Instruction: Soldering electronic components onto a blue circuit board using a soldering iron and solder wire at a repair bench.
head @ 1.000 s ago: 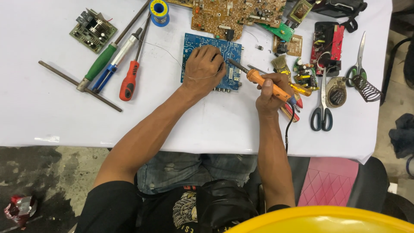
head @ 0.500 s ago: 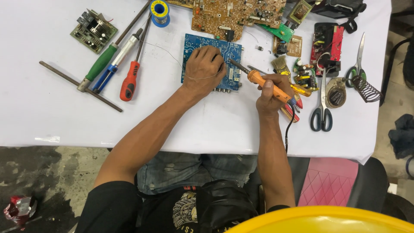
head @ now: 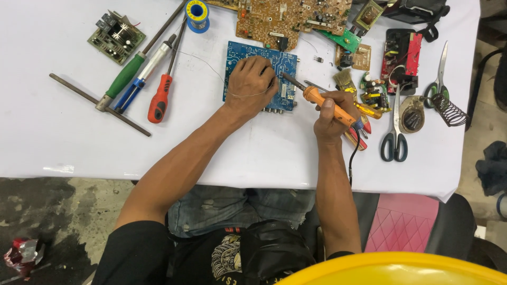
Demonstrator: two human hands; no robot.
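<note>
Fingers [head: 331,101] around soldering iron [head: 327,104], beside scissors [head: 395,124].

The right hand [head: 330,113] has tilted the soldering iron [head: 322,101] a little, its tip now nearer the left hand [head: 252,84] over the blue board [head: 285,79]. The left hand's fingers have curled slightly tighter.

The blue circuit board [head: 285,79] lies flat on the white tabletop [head: 63,137]. The orange soldering iron [head: 328,104] is tilted, its tip touching the board.
</note>
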